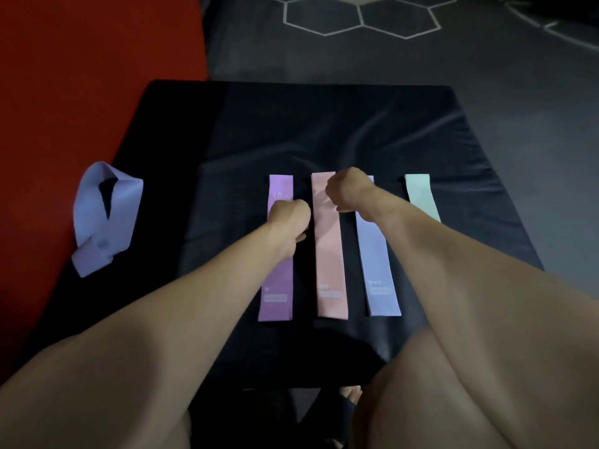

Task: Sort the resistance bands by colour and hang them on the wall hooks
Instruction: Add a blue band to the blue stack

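We are seeing two bare forearms running up from the bottom corners, no sleeves, watches, bands or rings showing on either. Our left hand (289, 218) and our right hand (348, 193) are wearing no gloves. Below the near table edge we are glimpsing bare toes (351, 394) beside a dark strap-like shape that may be footwear; we cannot tell what it is.

Pretty sure we're looking at a gym here: dark rubbery floor (486, 76) with white hexagon markings (359, 14), a red mat (81, 76), and pastel resistance bands (327, 247) lying across a black-draped surface (324, 131).
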